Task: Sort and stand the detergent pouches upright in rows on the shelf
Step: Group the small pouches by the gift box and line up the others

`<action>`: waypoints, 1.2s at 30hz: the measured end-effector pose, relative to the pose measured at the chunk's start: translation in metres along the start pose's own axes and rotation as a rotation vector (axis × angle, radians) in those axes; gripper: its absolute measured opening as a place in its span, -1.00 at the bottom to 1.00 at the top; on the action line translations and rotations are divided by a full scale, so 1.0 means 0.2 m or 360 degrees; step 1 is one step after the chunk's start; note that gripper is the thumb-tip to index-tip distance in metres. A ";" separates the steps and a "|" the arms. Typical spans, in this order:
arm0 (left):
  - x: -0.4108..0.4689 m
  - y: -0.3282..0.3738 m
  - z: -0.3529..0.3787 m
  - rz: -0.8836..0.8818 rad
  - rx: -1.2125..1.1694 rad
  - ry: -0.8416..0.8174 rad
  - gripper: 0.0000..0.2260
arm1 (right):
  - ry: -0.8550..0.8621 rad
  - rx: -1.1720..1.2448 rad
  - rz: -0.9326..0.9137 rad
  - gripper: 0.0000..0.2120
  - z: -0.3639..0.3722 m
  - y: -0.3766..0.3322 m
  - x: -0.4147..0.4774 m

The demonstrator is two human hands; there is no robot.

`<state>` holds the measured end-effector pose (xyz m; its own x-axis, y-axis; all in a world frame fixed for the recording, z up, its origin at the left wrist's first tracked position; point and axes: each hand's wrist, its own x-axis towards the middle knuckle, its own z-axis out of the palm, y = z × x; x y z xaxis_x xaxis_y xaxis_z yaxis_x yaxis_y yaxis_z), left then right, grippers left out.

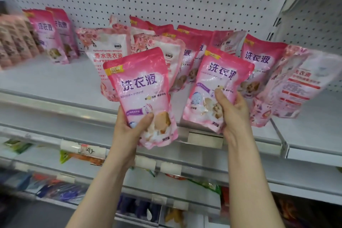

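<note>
Pink pouch (142, 98) leaning left — left hand (129, 126) grip, twin (216, 83) leaning right — right hand (233, 111) grip.

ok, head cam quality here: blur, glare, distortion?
Head view: the pouch in the left hand reads fairly sharp; the far-right pouch and lower shelves are motion-smeared; the shelf edge bows from the wide lens; light is flat, no hard shadows, little glare.

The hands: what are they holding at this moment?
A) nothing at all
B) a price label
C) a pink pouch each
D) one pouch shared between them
C: the left hand grips a pink pouch by its lower part, and the right hand grips a second pink pouch by its lower edge.
</note>
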<state>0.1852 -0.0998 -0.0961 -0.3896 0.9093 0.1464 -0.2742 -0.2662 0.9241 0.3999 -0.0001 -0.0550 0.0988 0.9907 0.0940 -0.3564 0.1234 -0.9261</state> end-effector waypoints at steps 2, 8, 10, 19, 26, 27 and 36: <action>0.00 0.01 -0.02 0.0001 0.0002 -0.0019 -0.39 | -0.0055 0.0027 -0.0021 -0.65 0.02 -0.01 -0.06; 0.01 0.04 -0.16 -0.0041 0.0023 -0.0112 -0.38 | -0.0143 -0.0200 -0.0152 -0.75 0.13 0.01 -0.25; 0.02 0.07 -0.22 -0.0033 0.0012 -0.0143 -0.38 | -0.0150 -0.0225 -0.0184 -0.76 0.20 0.03 -0.31; 0.13 0.31 -0.88 -0.0020 0.0077 -0.0208 -0.37 | -0.0085 -0.0221 -0.0187 -0.78 0.74 0.20 -0.68; 0.23 0.53 -1.48 0.0036 0.0194 -0.0108 -0.35 | -0.0174 -0.0173 -0.0190 -0.73 1.29 0.39 -0.86; 0.25 0.56 -1.55 0.0034 0.0192 -0.0081 -0.34 | -0.0189 -0.0154 -0.0192 -0.73 1.37 0.40 -0.86; 0.59 0.76 -2.00 0.0237 0.0191 0.0135 -0.32 | -0.0356 -0.0179 -0.0325 -0.69 2.01 0.51 -0.56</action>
<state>-0.2545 -0.1614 -0.0795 -0.4919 0.8313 0.2589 -0.1031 -0.3509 0.9307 -0.0201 -0.0756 -0.0129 -0.0532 0.9358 0.3486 -0.2438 0.3264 -0.9133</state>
